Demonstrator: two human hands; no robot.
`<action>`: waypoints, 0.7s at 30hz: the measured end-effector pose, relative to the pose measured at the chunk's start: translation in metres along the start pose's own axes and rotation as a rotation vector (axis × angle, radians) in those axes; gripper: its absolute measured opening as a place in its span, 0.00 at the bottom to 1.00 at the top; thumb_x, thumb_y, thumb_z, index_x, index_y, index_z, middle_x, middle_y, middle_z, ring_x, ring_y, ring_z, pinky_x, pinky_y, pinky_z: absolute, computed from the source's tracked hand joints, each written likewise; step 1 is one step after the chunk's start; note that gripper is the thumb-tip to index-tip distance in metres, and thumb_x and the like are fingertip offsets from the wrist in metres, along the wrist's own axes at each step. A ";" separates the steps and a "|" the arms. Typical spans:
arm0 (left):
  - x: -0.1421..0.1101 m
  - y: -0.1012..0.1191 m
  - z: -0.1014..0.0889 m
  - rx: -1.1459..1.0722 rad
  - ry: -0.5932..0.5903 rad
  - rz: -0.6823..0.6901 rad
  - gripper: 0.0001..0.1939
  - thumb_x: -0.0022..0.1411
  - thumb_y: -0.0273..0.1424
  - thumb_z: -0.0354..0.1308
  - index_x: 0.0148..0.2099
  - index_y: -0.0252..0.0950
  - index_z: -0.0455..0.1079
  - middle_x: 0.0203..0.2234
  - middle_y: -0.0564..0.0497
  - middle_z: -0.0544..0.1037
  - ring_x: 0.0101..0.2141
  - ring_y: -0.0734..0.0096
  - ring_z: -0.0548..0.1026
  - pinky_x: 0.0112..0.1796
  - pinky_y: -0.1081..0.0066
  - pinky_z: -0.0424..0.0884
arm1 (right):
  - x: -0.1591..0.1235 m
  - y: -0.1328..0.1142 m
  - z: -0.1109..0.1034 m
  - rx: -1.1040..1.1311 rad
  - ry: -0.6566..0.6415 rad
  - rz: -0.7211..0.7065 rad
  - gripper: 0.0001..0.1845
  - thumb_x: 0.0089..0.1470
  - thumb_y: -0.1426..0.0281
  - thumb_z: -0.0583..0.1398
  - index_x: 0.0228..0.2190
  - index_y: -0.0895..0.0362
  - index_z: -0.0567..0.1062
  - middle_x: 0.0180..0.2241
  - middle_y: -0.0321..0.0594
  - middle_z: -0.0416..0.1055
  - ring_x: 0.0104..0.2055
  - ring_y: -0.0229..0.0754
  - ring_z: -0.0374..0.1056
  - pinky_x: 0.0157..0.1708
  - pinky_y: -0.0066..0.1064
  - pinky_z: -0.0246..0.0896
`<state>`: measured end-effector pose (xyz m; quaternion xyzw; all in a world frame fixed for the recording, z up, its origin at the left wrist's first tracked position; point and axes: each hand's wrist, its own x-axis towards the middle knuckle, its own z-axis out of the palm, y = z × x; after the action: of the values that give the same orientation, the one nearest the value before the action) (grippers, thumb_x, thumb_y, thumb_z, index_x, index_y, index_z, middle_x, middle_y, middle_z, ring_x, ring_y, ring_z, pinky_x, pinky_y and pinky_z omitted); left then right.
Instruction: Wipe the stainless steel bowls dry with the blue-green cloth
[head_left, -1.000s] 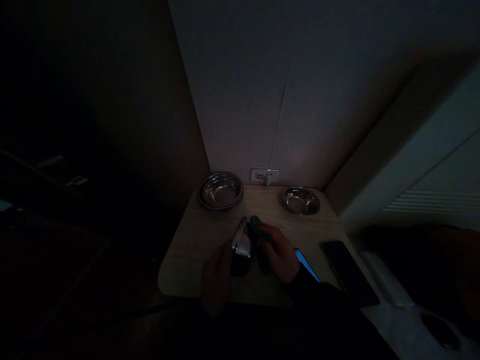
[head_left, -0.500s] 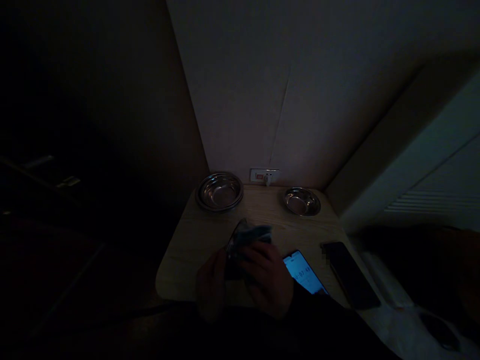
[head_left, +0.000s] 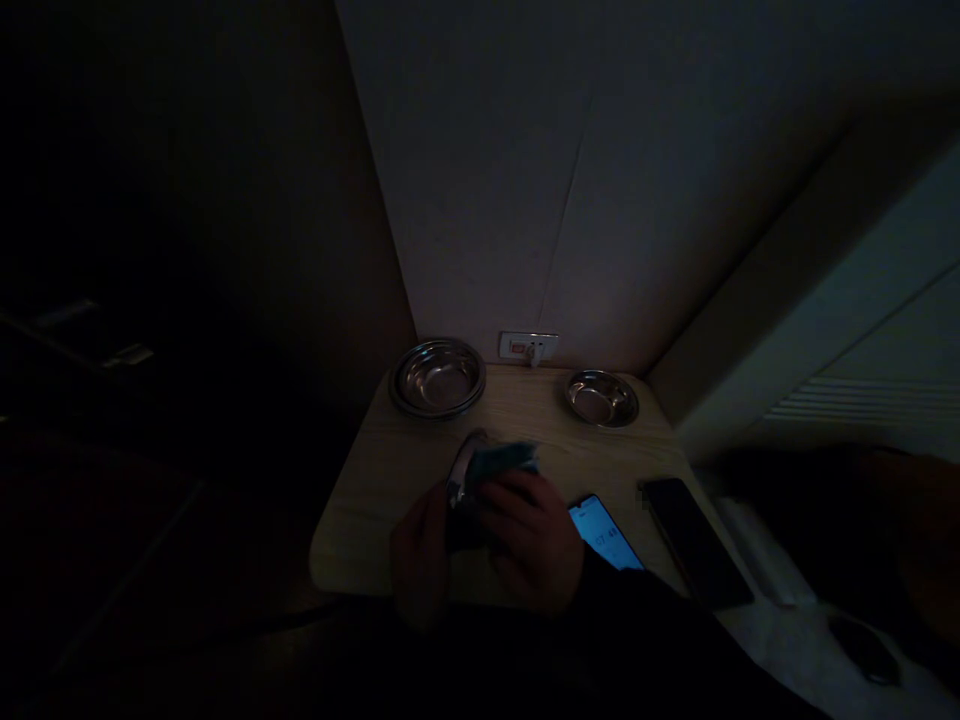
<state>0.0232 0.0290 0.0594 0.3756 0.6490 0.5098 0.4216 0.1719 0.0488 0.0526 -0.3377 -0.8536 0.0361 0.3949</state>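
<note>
Steel: one metal bowl [head_left: 462, 468] is tilted above the near part of the surface [head_left: 360, 520], its near side gripped by the fingers of the left hand [head_left: 420, 550]. The right hand [head_left: 536, 545] has its fingers closed on a blue-green cloth [head_left: 504, 458], which lies against the bowl and covers part of it. A lit phone [head_left: 606, 535] is partly blocked by the right sleeve [head_left: 637, 605]; a dark phone [head_left: 697, 540] lies to its right. Stacked bowls [head_left: 440, 380] occupy the rear left corner, a small bowl [head_left: 600, 403] the rear right. The surface is pale, wood-grained, and abuts a wall [head_left: 480, 200] with a socket [head_left: 529, 347]. Room lighting: dim.
</note>
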 end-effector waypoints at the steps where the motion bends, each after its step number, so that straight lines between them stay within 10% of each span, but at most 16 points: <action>1: 0.000 -0.001 0.000 -0.027 -0.009 -0.001 0.20 0.56 0.46 0.51 0.27 0.34 0.70 0.21 0.52 0.73 0.25 0.71 0.69 0.26 0.74 0.66 | 0.002 -0.001 0.001 0.014 -0.010 -0.035 0.17 0.50 0.70 0.52 0.42 0.57 0.73 0.46 0.43 0.71 0.49 0.50 0.59 0.43 0.44 0.59; 21: 0.003 0.000 -0.003 -0.012 -0.116 0.020 0.20 0.55 0.44 0.50 0.33 0.32 0.73 0.29 0.44 0.78 0.32 0.63 0.74 0.34 0.69 0.70 | 0.027 0.002 0.002 -0.085 -0.056 0.138 0.18 0.49 0.71 0.54 0.43 0.58 0.74 0.45 0.44 0.72 0.46 0.51 0.58 0.43 0.45 0.53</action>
<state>0.0194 0.0306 0.0597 0.4087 0.6165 0.4953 0.4556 0.1587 0.0672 0.0682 -0.4109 -0.8399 0.0363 0.3527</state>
